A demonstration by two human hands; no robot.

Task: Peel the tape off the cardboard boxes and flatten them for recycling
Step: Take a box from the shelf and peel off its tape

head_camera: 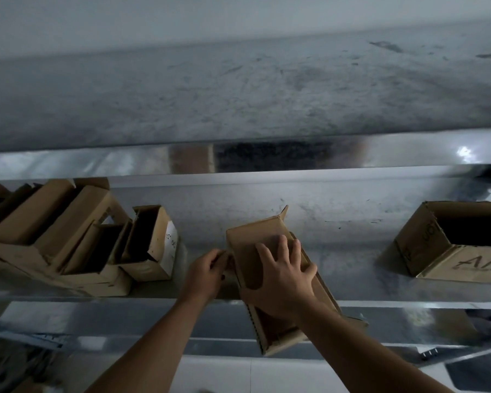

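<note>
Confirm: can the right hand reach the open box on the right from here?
Probably yes. The right hand lies flat on the middle box, gripping nothing, and only bare shelf shows between it and the open box. It would have to leave the middle box first.

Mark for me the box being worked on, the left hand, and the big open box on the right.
box being worked on (253,234): head view, its bare upper face.
left hand (207,275): head view, back of the hand.
big open box (420,242): head view, its left outer wall.
</note>
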